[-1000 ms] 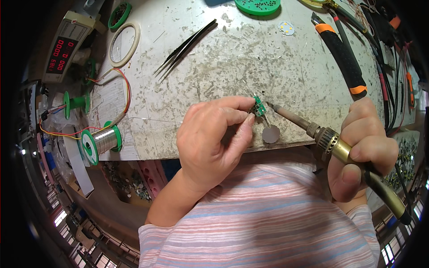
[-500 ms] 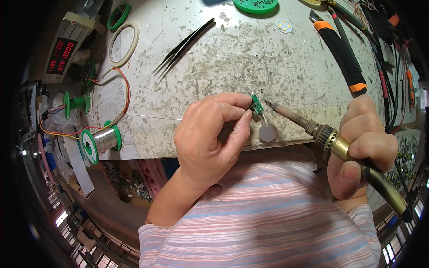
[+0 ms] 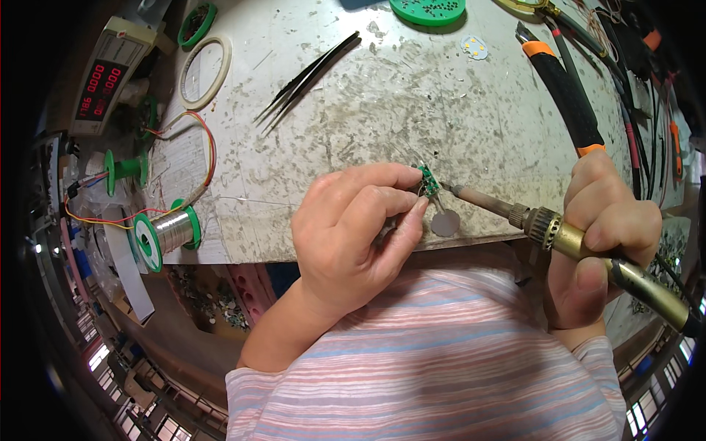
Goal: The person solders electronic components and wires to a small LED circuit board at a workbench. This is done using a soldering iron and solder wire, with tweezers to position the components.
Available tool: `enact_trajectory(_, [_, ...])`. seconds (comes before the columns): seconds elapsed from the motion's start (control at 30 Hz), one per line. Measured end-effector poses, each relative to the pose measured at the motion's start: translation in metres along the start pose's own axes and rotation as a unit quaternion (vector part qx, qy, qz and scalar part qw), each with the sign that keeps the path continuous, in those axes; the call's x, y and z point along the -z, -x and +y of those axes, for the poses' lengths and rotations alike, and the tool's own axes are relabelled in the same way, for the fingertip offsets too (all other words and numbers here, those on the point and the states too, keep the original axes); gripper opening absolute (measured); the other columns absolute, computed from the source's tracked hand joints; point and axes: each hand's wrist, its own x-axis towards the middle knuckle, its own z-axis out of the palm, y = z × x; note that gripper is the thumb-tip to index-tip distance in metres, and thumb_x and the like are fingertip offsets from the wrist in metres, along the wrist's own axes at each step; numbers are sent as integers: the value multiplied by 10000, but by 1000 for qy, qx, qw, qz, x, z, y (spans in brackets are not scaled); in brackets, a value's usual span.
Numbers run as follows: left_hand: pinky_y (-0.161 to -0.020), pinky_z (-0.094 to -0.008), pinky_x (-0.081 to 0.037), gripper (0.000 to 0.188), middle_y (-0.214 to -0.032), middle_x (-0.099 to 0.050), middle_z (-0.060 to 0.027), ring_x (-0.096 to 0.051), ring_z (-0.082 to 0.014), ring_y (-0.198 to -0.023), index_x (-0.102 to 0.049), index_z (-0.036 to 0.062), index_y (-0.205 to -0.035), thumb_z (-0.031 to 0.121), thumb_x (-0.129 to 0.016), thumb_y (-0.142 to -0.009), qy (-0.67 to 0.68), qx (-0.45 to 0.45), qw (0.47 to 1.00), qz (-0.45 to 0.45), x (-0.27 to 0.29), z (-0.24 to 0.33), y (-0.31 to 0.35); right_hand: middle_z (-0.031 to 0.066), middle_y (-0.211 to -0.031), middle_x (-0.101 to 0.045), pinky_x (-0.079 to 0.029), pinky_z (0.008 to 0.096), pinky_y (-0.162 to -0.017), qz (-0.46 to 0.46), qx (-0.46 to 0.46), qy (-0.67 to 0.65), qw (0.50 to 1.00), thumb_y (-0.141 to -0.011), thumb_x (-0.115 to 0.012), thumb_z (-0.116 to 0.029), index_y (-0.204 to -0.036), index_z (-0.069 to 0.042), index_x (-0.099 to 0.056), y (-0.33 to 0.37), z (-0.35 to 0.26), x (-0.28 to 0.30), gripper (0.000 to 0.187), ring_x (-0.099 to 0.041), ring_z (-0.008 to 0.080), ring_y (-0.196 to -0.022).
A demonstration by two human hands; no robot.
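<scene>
Between the thumb and fingers of my left hand (image 3: 360, 224) is a small green circuit board (image 3: 428, 181), pinched over the table's near edge. A round grey disc (image 3: 445, 223) hangs below the board, joined to it by short pale leads. My right hand (image 3: 607, 228) is wrapped round the brass-coloured handle of a soldering iron (image 3: 562, 237). The iron's tip points left and lies at the board's right side; whether it touches cannot be made out. Thin solder wire runs from a green spool (image 3: 173, 231) toward my left hand, where its end is hidden.
Black tweezers (image 3: 309, 79) lie on the stained worktable (image 3: 485, 125). A tape ring (image 3: 205, 73), a meter with red digits (image 3: 107, 77) and coloured wires stand left. Far off are a green dish (image 3: 429, 10) and a round white LED board (image 3: 475, 48). An orange-black cutter (image 3: 562, 92) lies right.
My left hand and the circuit board have shifted slightly right. The soldering iron has turned a little flatter, and its tip has come closer to the board.
</scene>
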Motion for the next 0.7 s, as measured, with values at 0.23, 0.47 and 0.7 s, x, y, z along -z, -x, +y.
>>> enact_trajectory(0.23, [-658, -302, -484, 161, -886, -705, -52, -666, -200, -736, -658, 79, -795, 28, -770, -691, 1, -12, 1000, 4, 0, -1, -1, -22, -623, -395, -230, 296, -564, -17, 5, -5, 1000, -863, -659, -498, -828, -138, -430, -9, 6, -1, 429, -306, 115, -569])
enact_trajectory(0.47, [-661, -304, -488, 162, -892, -701, -56, -670, -200, -743, -659, 74, -798, 34, -771, -688, -12, -23, 1000, 1, 0, -2, -1, -14, -619, -375, -226, 290, -557, -29, -9, 19, 999, -857, -659, -479, -816, -126, -428, -14, 3, -6, 424, -300, 113, -564])
enact_trajectory(0.7, [-670, -301, -484, 154, -905, -705, -60, -668, -196, -742, -656, 71, -800, 33, -762, -695, -10, -20, 1000, -3, 0, -1, 0, -16, -614, -355, -219, 292, -543, -14, -38, 14, 999, -849, -661, -490, -782, -122, -419, -15, 1, -10, 446, -304, 116, -561])
